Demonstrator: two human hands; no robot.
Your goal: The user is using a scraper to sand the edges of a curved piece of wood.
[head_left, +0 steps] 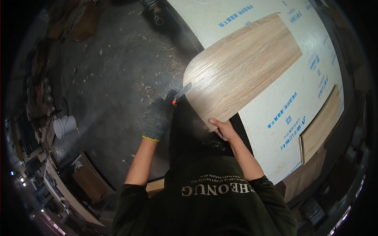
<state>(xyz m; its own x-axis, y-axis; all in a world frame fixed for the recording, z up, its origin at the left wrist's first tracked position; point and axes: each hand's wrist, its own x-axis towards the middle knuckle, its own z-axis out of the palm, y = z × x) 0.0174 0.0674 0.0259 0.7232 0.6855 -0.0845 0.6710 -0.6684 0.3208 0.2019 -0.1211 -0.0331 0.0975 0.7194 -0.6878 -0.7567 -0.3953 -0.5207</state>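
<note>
A wood-grain board (242, 65) with rounded corners at one end lies over the edge of the worktable, its near-left end sticking out toward me. My left hand (157, 116), in a dark grey knitted glove with a yellow cuff, is closed around a knife (183, 90) with a flat grey blade and a small orange-red spot near the grip. The blade meets the board's left end edge. Bare, my right hand (223, 129) grips the board's near corner, thumb on top; its other fingers are mostly hidden underneath.
The worktable (260, 114) has a white surface with blue print. More wood-grain boards (321, 126) lie at its right edge. Shavings (171, 59) litter the dark floor (106, 86). A white bucket (65, 126) and leaning panels (88, 179) stand at the left.
</note>
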